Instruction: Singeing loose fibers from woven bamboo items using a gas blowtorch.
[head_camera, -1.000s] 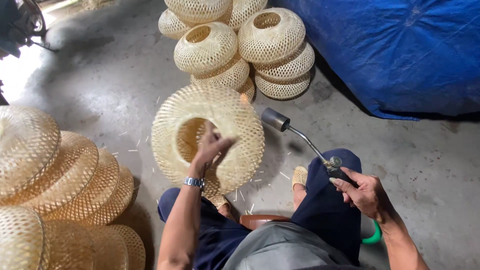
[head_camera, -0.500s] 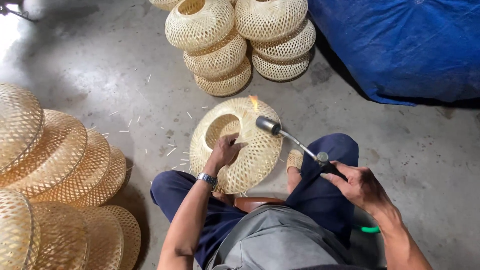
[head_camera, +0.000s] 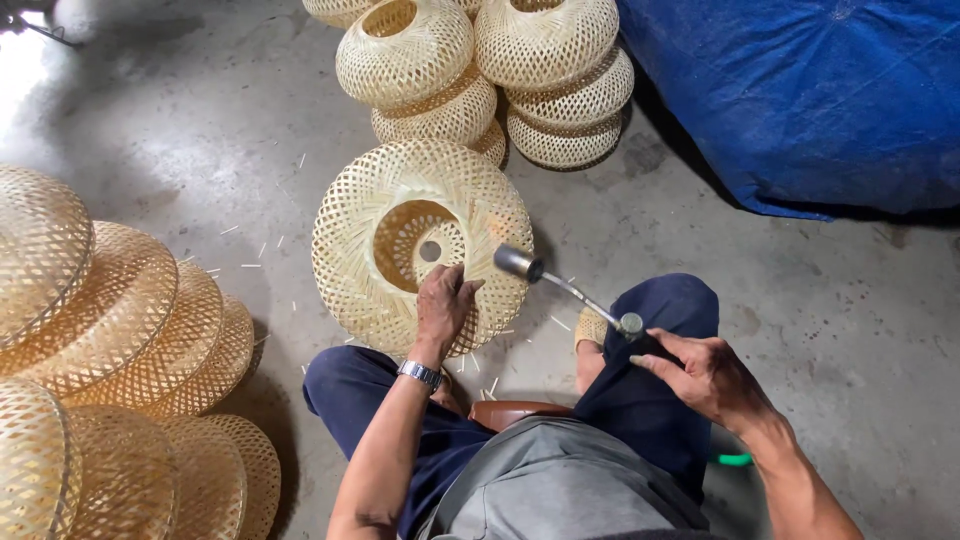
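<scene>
A round woven bamboo shade (head_camera: 380, 215) with a wide central opening stands tilted on the concrete floor in front of my knees. My left hand (head_camera: 442, 305), a watch on its wrist, grips the shade's lower rim. My right hand (head_camera: 705, 375) holds a gas torch (head_camera: 565, 285) by its valve end; the metal nozzle points at the shade's right side. No flame shows at the nozzle. I sit low, knees apart in dark blue trousers.
Several finished woven shades (head_camera: 480, 75) are stacked at the top centre. More nested shades (head_camera: 110, 340) lie in rows at the left. A blue tarpaulin (head_camera: 810, 100) covers the upper right. Bamboo splinters litter the floor. A green hose (head_camera: 733, 460) peeks out beside my right leg.
The shade was turned and lowered in my left hand, its opening now facing up at me. The small flame seen at the torch nozzle half a second ago is gone.
</scene>
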